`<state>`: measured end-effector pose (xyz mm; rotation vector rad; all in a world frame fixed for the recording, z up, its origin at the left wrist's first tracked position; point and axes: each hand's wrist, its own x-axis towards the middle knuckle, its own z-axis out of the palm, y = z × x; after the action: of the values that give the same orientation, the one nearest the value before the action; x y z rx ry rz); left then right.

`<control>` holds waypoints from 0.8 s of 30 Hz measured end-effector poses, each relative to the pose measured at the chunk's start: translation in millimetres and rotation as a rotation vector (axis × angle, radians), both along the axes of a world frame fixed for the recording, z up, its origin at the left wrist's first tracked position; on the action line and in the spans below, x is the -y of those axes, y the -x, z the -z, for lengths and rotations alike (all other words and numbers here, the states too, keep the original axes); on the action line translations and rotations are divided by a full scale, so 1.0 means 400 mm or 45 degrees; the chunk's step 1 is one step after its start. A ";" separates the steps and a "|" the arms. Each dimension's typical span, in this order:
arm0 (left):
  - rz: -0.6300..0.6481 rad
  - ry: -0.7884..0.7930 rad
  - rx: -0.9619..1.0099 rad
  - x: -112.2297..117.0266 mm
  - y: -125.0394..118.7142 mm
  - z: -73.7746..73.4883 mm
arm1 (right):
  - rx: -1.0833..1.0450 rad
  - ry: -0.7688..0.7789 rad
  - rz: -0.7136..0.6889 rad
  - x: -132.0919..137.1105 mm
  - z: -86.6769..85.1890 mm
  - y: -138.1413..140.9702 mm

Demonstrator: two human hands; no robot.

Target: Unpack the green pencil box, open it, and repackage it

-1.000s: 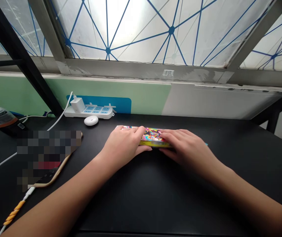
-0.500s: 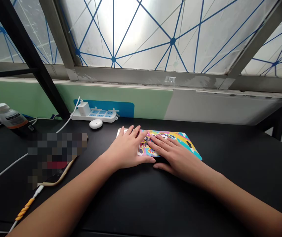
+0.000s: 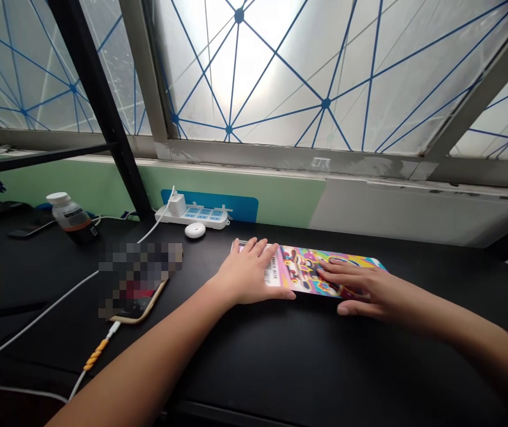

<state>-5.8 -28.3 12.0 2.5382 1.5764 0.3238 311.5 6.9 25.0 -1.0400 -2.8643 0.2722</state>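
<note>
A long flat pencil box (image 3: pixel 298 270) with a bright cartoon print lies on the black desk, a white printed label showing near its left end. Across that left end rests my left hand (image 3: pixel 249 270), fingers spread over the top and thumb along the near edge. My right hand (image 3: pixel 363 287) lies over the right part of the box, fingers stretched out on the print and thumb off the near edge. Parts of the box's two ends are hidden under my hands.
To the left, a phone (image 3: pixel 147 308), partly blurred, is plugged into a white cable (image 3: pixel 76 382). Behind it are a white round case (image 3: pixel 195 230), a power strip (image 3: pixel 207 218) and a bottle (image 3: pixel 73 216). A black metal post (image 3: pixel 106 112) rises before the window.
My right hand has slid right along the box, away from my left hand, uncovering more of the print. My view has tilted and turned left.
</note>
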 end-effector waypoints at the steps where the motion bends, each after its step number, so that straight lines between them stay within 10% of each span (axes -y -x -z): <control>1: 0.004 0.015 0.001 -0.001 0.002 0.000 | 0.017 -0.011 0.025 -0.005 0.000 -0.020; 5: 0.023 0.036 0.000 -0.004 0.005 0.003 | 0.014 -0.151 0.106 -0.002 0.002 -0.039; 15: 0.029 0.096 0.031 -0.019 0.035 0.008 | 0.048 -0.274 -0.064 0.047 0.050 0.213; 24: 0.006 0.191 -0.023 -0.038 0.051 0.004 | -0.069 -0.365 0.089 0.041 0.085 0.006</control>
<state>-26.3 -13.0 10.5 2.4373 1.5390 0.1748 309.1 -9.4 -9.0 -1.0539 -2.7055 -0.1113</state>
